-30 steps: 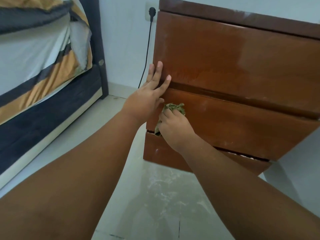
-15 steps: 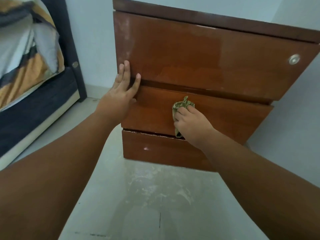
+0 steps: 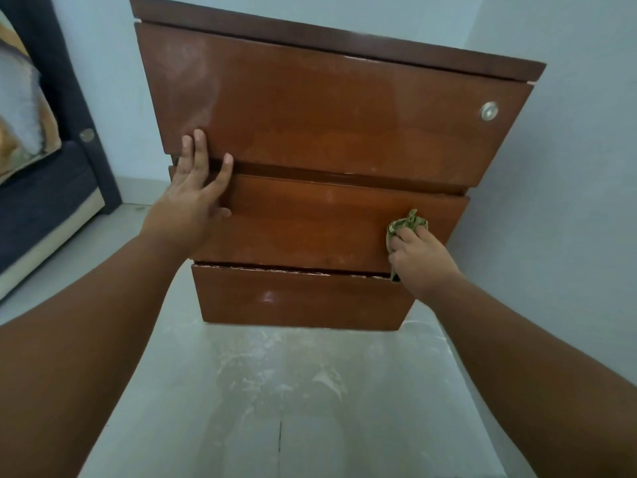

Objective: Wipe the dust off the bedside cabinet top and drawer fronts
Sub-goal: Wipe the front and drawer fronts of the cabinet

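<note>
A brown wooden bedside cabinet (image 3: 327,108) with three drawer fronts stands against the pale wall. My left hand (image 3: 193,198) lies flat with fingers spread on the cabinet's left side, across the gap between the top and middle drawers. My right hand (image 3: 418,260) is closed on a crumpled green cloth (image 3: 406,224), pressing it against the right end of the middle drawer front (image 3: 310,225). The bottom drawer (image 3: 296,298) sits slightly ajar below. Pale dust smears show on the top drawer's left part.
A bed with a dark frame (image 3: 51,188) and striped bedding (image 3: 24,112) stands at the left. A round metal lock (image 3: 489,111) sits on the top drawer's right side. The grey floor (image 3: 282,391) in front has whitish scuffs. A wall stands close on the right.
My right hand has slid the cloth from the left part of the middle drawer front to its right end. The left hand stays braced on the left edge. The view has shifted right.
</note>
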